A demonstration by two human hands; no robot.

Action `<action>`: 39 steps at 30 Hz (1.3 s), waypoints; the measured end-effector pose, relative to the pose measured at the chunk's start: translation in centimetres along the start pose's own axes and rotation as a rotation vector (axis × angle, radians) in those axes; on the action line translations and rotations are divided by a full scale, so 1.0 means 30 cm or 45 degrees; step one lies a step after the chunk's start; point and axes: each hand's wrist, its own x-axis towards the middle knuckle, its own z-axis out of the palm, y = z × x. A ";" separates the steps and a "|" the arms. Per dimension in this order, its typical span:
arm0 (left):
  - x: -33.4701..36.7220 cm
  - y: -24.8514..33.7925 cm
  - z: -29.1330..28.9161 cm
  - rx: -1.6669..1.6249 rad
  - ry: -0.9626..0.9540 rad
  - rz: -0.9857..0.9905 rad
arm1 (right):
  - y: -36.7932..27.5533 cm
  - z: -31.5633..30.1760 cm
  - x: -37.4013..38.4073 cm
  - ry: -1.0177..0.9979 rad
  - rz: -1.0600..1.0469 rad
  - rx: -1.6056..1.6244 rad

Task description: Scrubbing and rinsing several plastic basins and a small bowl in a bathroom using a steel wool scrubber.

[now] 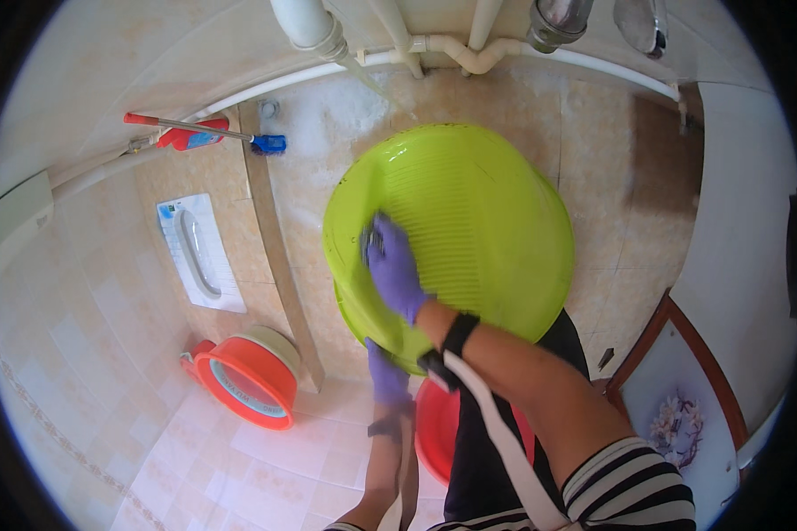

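Note:
A large lime-green washbasin [514,257] with a ridged washboard surface takes up the middle of the view, tilted over the tiled floor. My right hand [397,270], in a purple glove, presses a small dark grey scrubber [368,239] against the basin's left side. Motion blurs the scrubber, and the fingers partly cover it. At the basin's near edge, my left hand [388,376], gloved in purple too, grips the rim; some of its fingers are hidden behind the rim. White foam [354,102] lies on the floor beyond the basin.
A red basin [436,425] sits under my arms. Stacked orange basins [279,389] stand at left, near a squat toilet [205,252]. A long-handled blue brush [268,144] leans by a red bottle [195,135]. White pipes [305,26] cross the far wall; a framed panel [673,389] is at right.

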 end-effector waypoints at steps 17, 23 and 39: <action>0.014 0.235 0.367 0.360 0.034 0.359 | -0.116 -0.216 0.368 -0.120 0.241 0.464; 0.059 0.313 0.502 0.356 0.076 0.595 | -0.236 -0.098 0.216 0.272 -0.247 -0.127; -0.011 0.378 0.675 0.539 0.090 0.688 | -0.369 -0.179 0.175 0.040 -0.038 0.540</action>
